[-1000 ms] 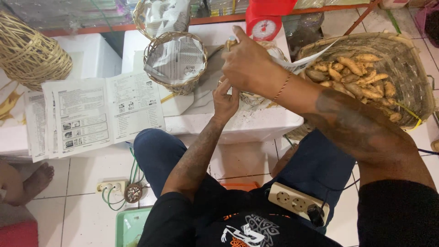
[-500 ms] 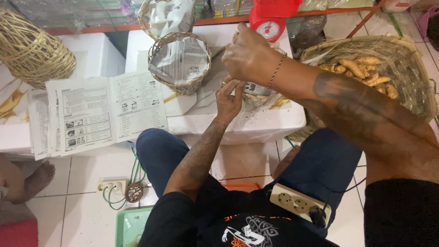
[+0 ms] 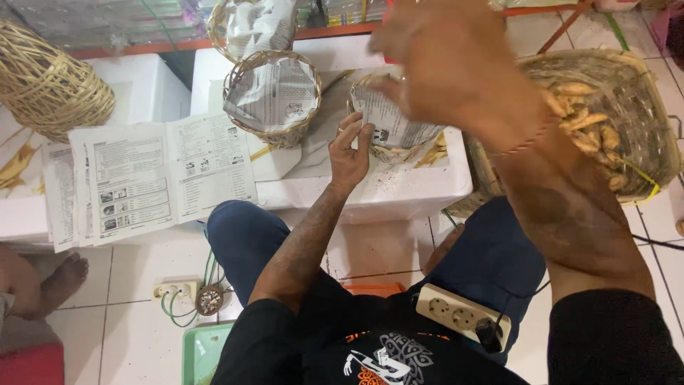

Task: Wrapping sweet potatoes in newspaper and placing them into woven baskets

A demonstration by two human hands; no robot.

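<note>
Paper-lined basket [image 3: 393, 132] sits on white foam box [image 3: 399, 192]; left hand [image 3: 349, 153] pinches its paper rim, right hand [image 3: 445, 60] hovers loosely open (blurred). Keep liner pressed flat.

Tan woven baskets [image 3: 271, 93] are lined with black-and-white printed newsprint [image 3: 274, 89]; yellowish-orange roots [image 3: 588, 132] are piled in the big basket [image 3: 641, 100], and white foam boxes [image 3: 399, 192] sit underneath.
</note>
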